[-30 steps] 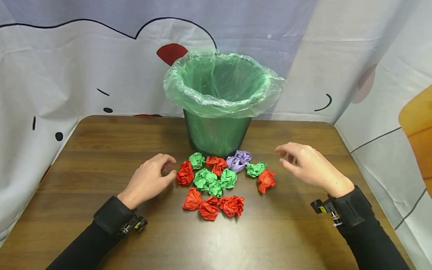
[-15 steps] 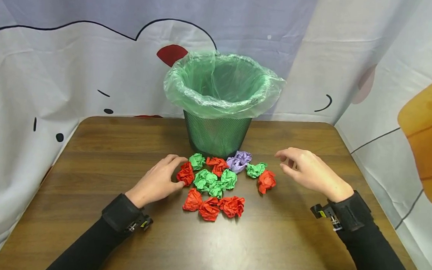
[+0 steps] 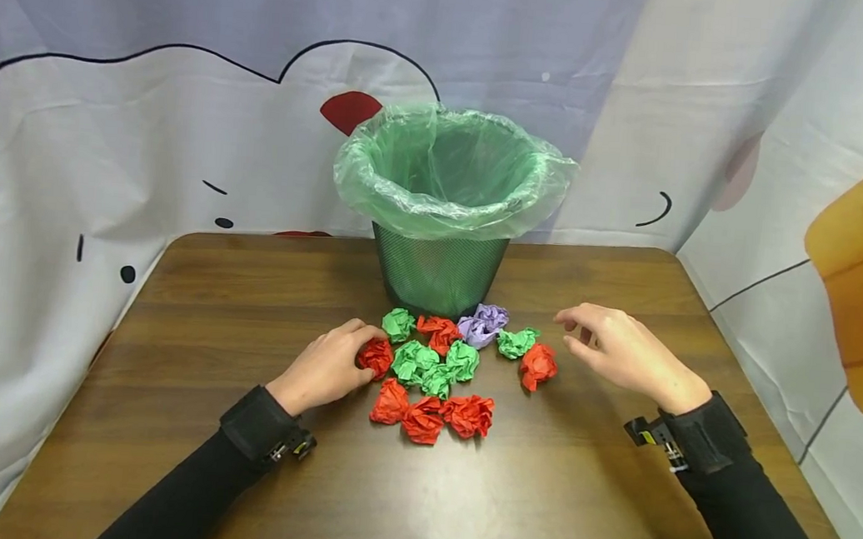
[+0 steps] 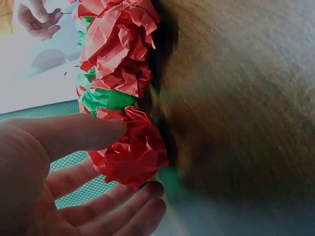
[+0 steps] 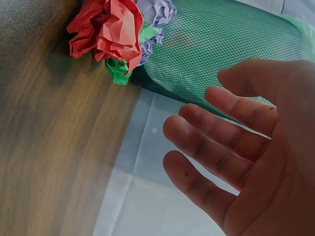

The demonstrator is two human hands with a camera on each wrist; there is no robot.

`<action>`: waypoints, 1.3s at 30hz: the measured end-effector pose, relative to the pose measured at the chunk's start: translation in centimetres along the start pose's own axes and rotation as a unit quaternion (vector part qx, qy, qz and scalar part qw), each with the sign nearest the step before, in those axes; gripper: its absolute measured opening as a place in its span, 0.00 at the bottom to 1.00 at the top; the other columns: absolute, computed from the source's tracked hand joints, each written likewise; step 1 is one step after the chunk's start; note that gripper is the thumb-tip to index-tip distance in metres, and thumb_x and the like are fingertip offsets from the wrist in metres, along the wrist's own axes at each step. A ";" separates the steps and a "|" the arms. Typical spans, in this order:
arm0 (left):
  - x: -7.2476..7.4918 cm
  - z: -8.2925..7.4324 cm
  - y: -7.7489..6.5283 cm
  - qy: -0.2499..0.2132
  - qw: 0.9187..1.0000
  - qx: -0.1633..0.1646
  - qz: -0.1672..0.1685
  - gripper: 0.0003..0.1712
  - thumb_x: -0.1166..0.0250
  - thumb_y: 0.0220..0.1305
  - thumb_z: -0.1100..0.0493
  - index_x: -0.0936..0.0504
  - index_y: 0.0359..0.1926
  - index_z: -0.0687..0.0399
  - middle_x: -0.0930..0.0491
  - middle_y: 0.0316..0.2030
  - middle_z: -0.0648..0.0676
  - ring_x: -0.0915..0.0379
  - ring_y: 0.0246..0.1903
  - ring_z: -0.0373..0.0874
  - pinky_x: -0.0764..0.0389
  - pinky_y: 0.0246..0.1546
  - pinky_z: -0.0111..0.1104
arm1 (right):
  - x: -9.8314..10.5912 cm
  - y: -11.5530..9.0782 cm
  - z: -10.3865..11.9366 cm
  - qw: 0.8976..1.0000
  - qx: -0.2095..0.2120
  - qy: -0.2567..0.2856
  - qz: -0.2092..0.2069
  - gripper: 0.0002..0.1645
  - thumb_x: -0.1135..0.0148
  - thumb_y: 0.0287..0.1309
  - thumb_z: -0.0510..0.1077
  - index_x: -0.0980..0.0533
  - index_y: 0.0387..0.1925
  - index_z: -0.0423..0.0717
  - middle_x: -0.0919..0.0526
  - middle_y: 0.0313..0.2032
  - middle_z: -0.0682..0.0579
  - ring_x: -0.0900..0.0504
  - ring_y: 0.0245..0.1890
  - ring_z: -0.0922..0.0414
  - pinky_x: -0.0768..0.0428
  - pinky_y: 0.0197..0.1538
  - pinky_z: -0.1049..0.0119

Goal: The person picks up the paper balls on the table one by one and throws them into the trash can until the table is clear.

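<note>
My left hand (image 3: 329, 366) curls round a crumpled red paper ball (image 3: 375, 357) at the left end of the group. In the left wrist view the thumb lies against this red ball (image 4: 133, 152) and the fingers are on its other side. My right hand (image 3: 621, 350) hovers to the right of another red paper ball (image 3: 538, 366), fingers loosely bent and holding nothing. Between the hands lie several green paper balls (image 3: 413, 362), more red ones (image 3: 423, 420) and a purple one (image 3: 483, 325). The right wrist view shows the right palm (image 5: 266, 191) bare, apart from the paper.
A mesh waste bin (image 3: 439, 274) with a green plastic liner (image 3: 435, 215) over its rim stands behind the paper balls. They all rest on a brown wooden table (image 3: 536, 494). A patterned curtain (image 3: 185, 135) hangs along the back and sides.
My left hand has moved right and its thumb and fingers have come round the leftmost red paper ball. The right hand has sunk slightly; the view has shifted a little.
</note>
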State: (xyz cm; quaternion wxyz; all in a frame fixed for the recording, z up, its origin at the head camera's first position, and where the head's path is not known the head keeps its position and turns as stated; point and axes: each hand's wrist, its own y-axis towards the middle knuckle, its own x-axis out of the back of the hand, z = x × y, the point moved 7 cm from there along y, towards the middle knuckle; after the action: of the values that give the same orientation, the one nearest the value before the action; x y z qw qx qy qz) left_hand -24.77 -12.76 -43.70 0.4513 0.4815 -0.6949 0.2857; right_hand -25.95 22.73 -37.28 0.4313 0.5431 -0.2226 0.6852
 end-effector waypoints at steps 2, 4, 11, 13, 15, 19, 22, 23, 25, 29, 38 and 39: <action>0.0 0.0 0.0 -0.006 1.000 -0.002 -0.002 0.26 0.28 0.55 0.59 0.19 0.57 0.50 0.21 0.51 0.52 0.22 0.47 0.47 0.20 0.47 0.45 | -0.1 -0.1 0.0 1.000 -0.002 0.000 0.003 0.15 0.38 0.64 0.41 0.20 0.53 0.47 0.15 0.42 0.52 0.19 0.36 0.57 0.20 0.41 0.60; 0.0 0.0 0.0 -0.012 1.000 -0.004 -0.004 0.24 0.28 0.55 0.59 0.18 0.55 0.51 0.21 0.50 0.52 0.22 0.45 0.47 0.21 0.46 0.43 | -0.2 -0.2 0.0 1.000 -0.002 0.001 0.003 0.15 0.38 0.65 0.41 0.20 0.53 0.47 0.15 0.42 0.53 0.19 0.36 0.58 0.20 0.41 0.61; 0.1 0.0 -0.1 -0.028 0.999 0.002 -0.017 0.19 0.30 0.55 0.61 0.16 0.50 0.55 0.22 0.50 0.52 0.22 0.43 0.47 0.20 0.45 0.41 | -0.6 -0.1 -0.2 1.000 -0.002 0.006 0.004 0.15 0.39 0.65 0.41 0.20 0.53 0.48 0.15 0.43 0.54 0.21 0.36 0.61 0.20 0.40 0.62; 0.2 0.0 -0.2 -0.030 0.999 0.001 -0.020 0.19 0.30 0.55 0.61 0.16 0.50 0.54 0.23 0.50 0.52 0.21 0.44 0.47 0.20 0.45 0.41 | -0.7 0.0 -0.2 1.000 -0.002 0.005 0.004 0.15 0.39 0.65 0.41 0.20 0.53 0.48 0.15 0.43 0.54 0.20 0.36 0.60 0.21 0.40 0.62; 0.2 0.1 -0.3 -0.032 0.999 0.000 -0.025 0.19 0.30 0.55 0.61 0.16 0.50 0.54 0.23 0.51 0.52 0.22 0.45 0.47 0.20 0.46 0.41 | -0.8 0.1 -0.1 1.000 -0.001 0.003 0.004 0.15 0.39 0.65 0.41 0.20 0.53 0.47 0.15 0.42 0.54 0.20 0.36 0.59 0.21 0.39 0.62; 0.5 0.2 -0.6 -0.037 0.998 -0.003 -0.043 0.19 0.30 0.55 0.61 0.16 0.50 0.52 0.25 0.53 0.52 0.22 0.46 0.48 0.20 0.46 0.42 | -1.0 0.1 -0.1 1.000 -0.001 0.002 0.004 0.15 0.39 0.64 0.41 0.20 0.52 0.47 0.15 0.42 0.52 0.19 0.36 0.58 0.20 0.40 0.61; 1.0 0.2 -0.8 -0.040 0.997 -0.003 -0.059 0.19 0.30 0.55 0.61 0.16 0.50 0.52 0.25 0.54 0.52 0.22 0.48 0.49 0.20 0.47 0.43 | -1.2 0.1 -0.1 1.000 -0.003 0.003 0.005 0.15 0.39 0.64 0.41 0.20 0.52 0.47 0.15 0.42 0.52 0.19 0.37 0.57 0.20 0.40 0.60; 1.2 0.2 -0.9 -0.041 0.997 -0.003 -0.064 0.19 0.30 0.55 0.61 0.16 0.50 0.52 0.25 0.54 0.52 0.22 0.48 0.49 0.20 0.48 0.43 | -1.2 0.1 -0.1 1.000 -0.003 0.003 0.006 0.15 0.39 0.64 0.41 0.20 0.52 0.47 0.15 0.42 0.53 0.19 0.37 0.57 0.20 0.40 0.60; 1.5 0.3 -1.0 -0.042 0.997 -0.002 -0.071 0.19 0.31 0.56 0.61 0.16 0.50 0.52 0.25 0.54 0.52 0.22 0.48 0.49 0.20 0.47 0.43 | -1.2 0.0 -0.1 1.000 -0.004 0.003 0.006 0.15 0.39 0.64 0.41 0.19 0.52 0.46 0.15 0.42 0.53 0.19 0.37 0.57 0.20 0.40 0.60; 2.1 0.4 -1.2 -0.045 0.996 0.003 -0.074 0.18 0.31 0.57 0.60 0.17 0.50 0.51 0.24 0.53 0.51 0.21 0.43 0.47 0.21 0.41 0.39 | -1.3 0.0 -0.2 1.000 -0.006 0.007 0.007 0.15 0.39 0.64 0.40 0.19 0.52 0.45 0.16 0.41 0.54 0.18 0.37 0.56 0.20 0.40 0.61; 3.6 0.5 -1.6 -0.070 0.992 0.000 -0.103 0.14 0.32 0.56 0.60 0.17 0.46 0.54 0.23 0.47 0.50 0.21 0.37 0.44 0.20 0.39 0.36 | -1.6 -0.1 -0.2 1.000 -0.002 0.011 0.006 0.16 0.37 0.64 0.41 0.19 0.52 0.44 0.15 0.40 0.55 0.21 0.35 0.62 0.20 0.39 0.62; 3.7 0.5 -1.6 -0.070 0.992 0.000 -0.108 0.14 0.33 0.56 0.60 0.17 0.44 0.54 0.23 0.46 0.50 0.21 0.36 0.43 0.20 0.38 0.36 | -1.7 -0.1 -0.2 1.000 -0.002 0.011 0.006 0.16 0.38 0.64 0.41 0.19 0.52 0.44 0.16 0.40 0.55 0.21 0.35 0.62 0.20 0.39 0.62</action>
State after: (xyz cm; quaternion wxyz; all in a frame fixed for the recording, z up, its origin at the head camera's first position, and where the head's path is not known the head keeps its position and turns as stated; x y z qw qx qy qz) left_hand -23.92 -15.30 -40.62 0.4296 0.5730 -0.6685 0.2005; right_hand -25.92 22.37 -38.95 0.4308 0.5330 -0.2225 0.6934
